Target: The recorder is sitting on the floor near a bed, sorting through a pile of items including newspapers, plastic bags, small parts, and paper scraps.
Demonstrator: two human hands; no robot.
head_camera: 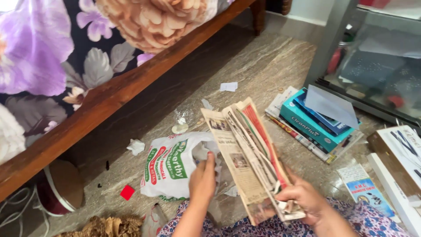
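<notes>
A folded newspaper (250,162) is held above the floor (263,61), pinched at its lower end by the right hand (307,199). The left hand (202,182) is closed on its left edge, beside a plastic bag (171,166). The folds should be kept aligned and both grips firm.

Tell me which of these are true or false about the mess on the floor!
1. The right hand holds a folded newspaper. True.
2. The left hand holds a cup. False: it touches the white plastic bag.
3. A small red square lies on the floor. True.
4. The teal box sits on the bed. False: it tops a stack on the floor.
</notes>
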